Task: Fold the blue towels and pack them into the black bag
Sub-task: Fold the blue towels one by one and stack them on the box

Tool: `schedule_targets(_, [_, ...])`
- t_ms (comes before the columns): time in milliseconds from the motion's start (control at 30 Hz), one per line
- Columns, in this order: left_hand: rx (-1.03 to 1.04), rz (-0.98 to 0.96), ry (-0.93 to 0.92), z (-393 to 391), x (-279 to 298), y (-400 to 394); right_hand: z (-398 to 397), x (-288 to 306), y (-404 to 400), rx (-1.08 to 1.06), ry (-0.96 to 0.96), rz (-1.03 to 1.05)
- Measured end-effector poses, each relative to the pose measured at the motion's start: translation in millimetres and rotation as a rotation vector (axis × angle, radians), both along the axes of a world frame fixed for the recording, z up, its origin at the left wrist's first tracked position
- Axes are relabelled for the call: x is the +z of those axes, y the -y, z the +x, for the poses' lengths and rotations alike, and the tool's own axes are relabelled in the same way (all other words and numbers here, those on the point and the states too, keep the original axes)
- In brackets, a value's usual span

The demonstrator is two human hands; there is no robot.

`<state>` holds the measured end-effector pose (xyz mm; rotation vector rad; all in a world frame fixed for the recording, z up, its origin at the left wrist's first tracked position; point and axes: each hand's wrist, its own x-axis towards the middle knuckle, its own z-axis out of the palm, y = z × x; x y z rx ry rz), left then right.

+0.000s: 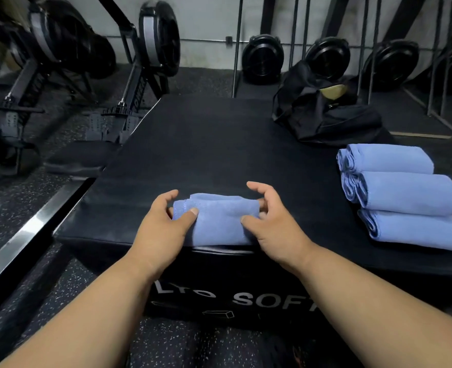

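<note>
Head view, read from left to right. Rowing machines (pixel 129 75) stand on the speckled floor at far left, beside a black padded box (pixel 206 144) that bears partly hidden white lettering on its near face. At the box's near edge lies a folded blue towel (pixel 216 221), a soft, matte, pale blue oblong whose long axis runs left to right, parallel to that edge; stitched hems show layered at its left end. The left hand (pixel 163 224) grips the towel's left end, thumb pressed on the top surface, the other fingers curved round the end. The right hand (pixel 270 219) holds the right end likewise, thumb on top, index finger raised and loosely curved above the cloth, the lower fingers tucked against the end. Farther right, on the same box, three folded blue towels (pixel 403 195) lie side by side in a row running from far to near, each touching the next; their long axes also run left to right, and their rolled, layered ends face left. Beyond them, at the far right corner of the box, sits the black bag (pixel 323 112), slumped, with a tan patch visible near its top. Black round machines stand along the back wall.
</note>
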<state>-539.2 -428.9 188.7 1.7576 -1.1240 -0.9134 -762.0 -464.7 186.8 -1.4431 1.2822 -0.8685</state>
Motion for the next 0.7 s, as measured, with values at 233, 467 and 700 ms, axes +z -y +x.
schedule_targets(233, [-0.008, -0.075, -0.223, -74.6, 10.6, 23.4, -55.3, 16.1, 11.0, -0.346, 0.077, -0.21])
schedule_targets(467, [-0.113, 0.024, -0.503, -146.4, 7.4, 101.2, -111.7, 24.1, 28.0, -0.492, -0.092, -0.411])
schedule_targets(700, [-0.397, 0.062, -0.656, -174.4, 37.0, 129.6, -152.3, 50.1, 41.9, -0.53, -0.007, -0.539])
